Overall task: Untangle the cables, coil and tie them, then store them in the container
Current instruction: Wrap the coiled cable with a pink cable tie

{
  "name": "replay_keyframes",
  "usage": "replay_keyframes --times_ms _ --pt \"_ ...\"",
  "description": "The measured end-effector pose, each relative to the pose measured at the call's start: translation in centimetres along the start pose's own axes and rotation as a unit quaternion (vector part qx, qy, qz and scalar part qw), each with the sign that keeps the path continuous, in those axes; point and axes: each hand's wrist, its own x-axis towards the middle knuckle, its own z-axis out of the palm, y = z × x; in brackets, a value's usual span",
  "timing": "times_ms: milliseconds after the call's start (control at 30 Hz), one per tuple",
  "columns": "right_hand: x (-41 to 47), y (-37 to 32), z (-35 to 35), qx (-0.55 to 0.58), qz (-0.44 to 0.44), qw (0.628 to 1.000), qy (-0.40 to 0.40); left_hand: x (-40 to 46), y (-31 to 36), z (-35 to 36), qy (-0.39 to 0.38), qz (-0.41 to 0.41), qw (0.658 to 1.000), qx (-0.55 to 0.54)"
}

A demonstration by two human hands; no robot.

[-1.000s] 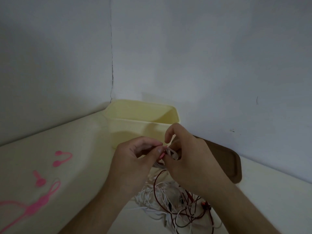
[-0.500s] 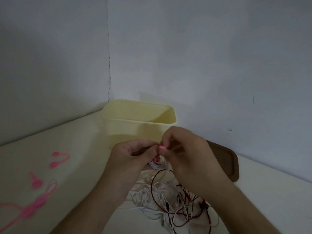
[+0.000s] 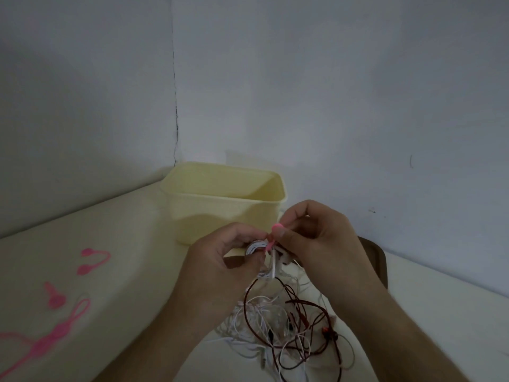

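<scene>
Fingers of the left hand (image 3: 217,260) curl round a small white coil (image 3: 254,247), while the right hand (image 3: 311,244) pinches the pink tie (image 3: 276,228) between thumb and forefinger just above it. The coil hangs in the air between the two hands, in front of the container (image 3: 225,205) and above the tangle (image 3: 286,323) on the table (image 3: 124,244). One white strand runs from the coil down toward the tangle, so this cable may not be wholly free yet; I cannot tell whether it is caught there.

The step in hand looks like fastening the tie around the coil. To do it well, the left hand should keep the loops pressed flat together so none springs out while the tie goes round. The tie's tail wants drawing snug through its own loop, firm enough to hold but not so hard that it kinks the thin wire. How far the tie already wraps the coil is hidden behind the fingers.

Once tied, the hanging strand should be checked and lifted clear of the red and white cables below before the bundle goes into the container, or it will drag the heap along.

More ties (image 3: 49,329) lie at the left of the table, well apart from the hands. A brown lid (image 3: 378,260) lies behind the right wrist.
</scene>
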Motion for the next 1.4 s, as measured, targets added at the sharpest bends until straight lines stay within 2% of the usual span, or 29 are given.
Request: replay_keyframes --times_ms 233,433,600,933,1200,1400 --pt "-0.4 -0.1 0.4 0.027 -0.012 0.998 -0.056 -0.3 0.0 -0.1 0.064 0.038 0.994 0.085" --pt "-0.3 -0.2 0.2 0.101 0.025 0.992 -0.071 -0.3 0.4 -0.2 0.094 0.06 0.99 0.09" --pt "-0.4 -0.1 0.4 0.138 0.072 0.985 -0.073 -0.1 0.2 -0.1 0.073 0.032 0.996 0.034" --pt "-0.5 0.3 0.6 0.132 0.092 0.986 -0.046 -0.2 1.0 -0.1 0.06 0.001 0.997 -0.04" --pt "-0.5 0.3 0.7 0.113 0.053 0.991 -0.052 -0.3 1.9 -0.4 0.046 -0.027 0.993 -0.105" --pt "-0.6 0.1 1.0 0.037 0.033 0.999 -0.019 -0.1 2.3 -0.6 0.02 -0.076 0.989 -0.122"
